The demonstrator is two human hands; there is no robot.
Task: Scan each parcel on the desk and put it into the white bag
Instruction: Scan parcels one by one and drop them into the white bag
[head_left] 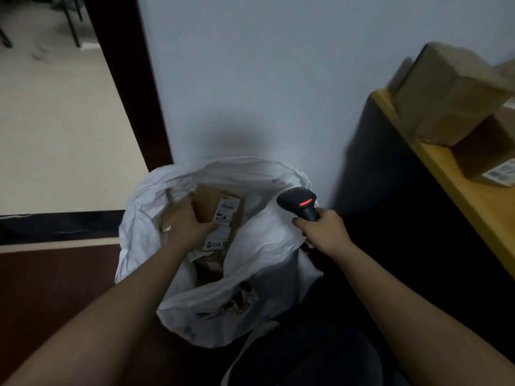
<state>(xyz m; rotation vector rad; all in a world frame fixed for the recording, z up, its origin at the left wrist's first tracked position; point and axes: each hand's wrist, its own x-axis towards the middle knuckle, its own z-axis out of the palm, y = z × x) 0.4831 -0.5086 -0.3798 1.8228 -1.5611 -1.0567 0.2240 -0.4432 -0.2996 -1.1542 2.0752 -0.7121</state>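
Note:
A large white bag stands open on the floor against the wall. My left hand reaches into its mouth and grips a brown cardboard parcel with a white label, held just inside the opening. Other labelled parcels lie deeper in the bag under it. My right hand is above the bag's right rim, closed around the handle of a black barcode scanner with a red light lit on its head.
A wooden desk runs along the right edge with stacked brown cardboard boxes and a labelled parcel on it. A pale wall is behind the bag. A dark door frame and open doorway are on the left.

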